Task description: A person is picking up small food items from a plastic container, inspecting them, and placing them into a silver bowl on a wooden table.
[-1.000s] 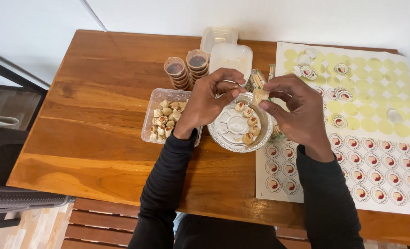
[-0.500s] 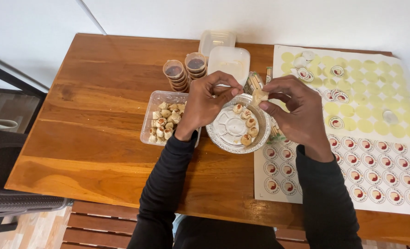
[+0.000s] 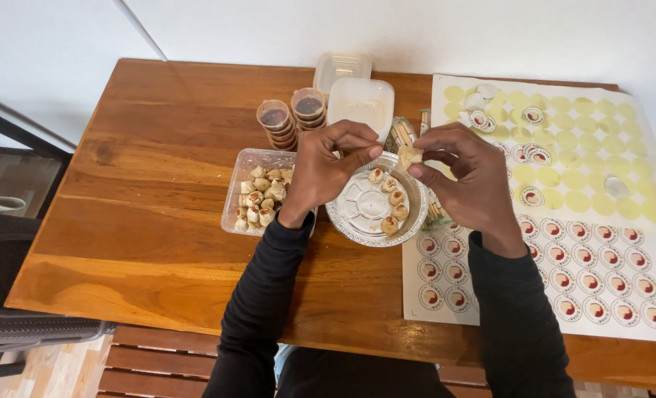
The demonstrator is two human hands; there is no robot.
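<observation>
Fingers: right hand (image 3: 469,177) is pinching a small pale pastry piece (image 3: 409,156); left hand (image 3: 333,166) is curling narrow, perhaps gripping something thin.
Round foil dish (image 3: 347,224): sitting just under both hands, holding small rolled pastries (image 3: 391,199) along its right side.
Clear plastic tray (image 3: 241,190): lying left, touching the dish.
Stacked sauce cups (image 3: 276,121): standing beyond.
White sticker sheets (image 3: 593,250): lying right.

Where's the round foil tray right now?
In the head view, the round foil tray sits mid-table below both hands, with the clear plastic box of rolls on its left and the sticker sheet on its right.
</observation>
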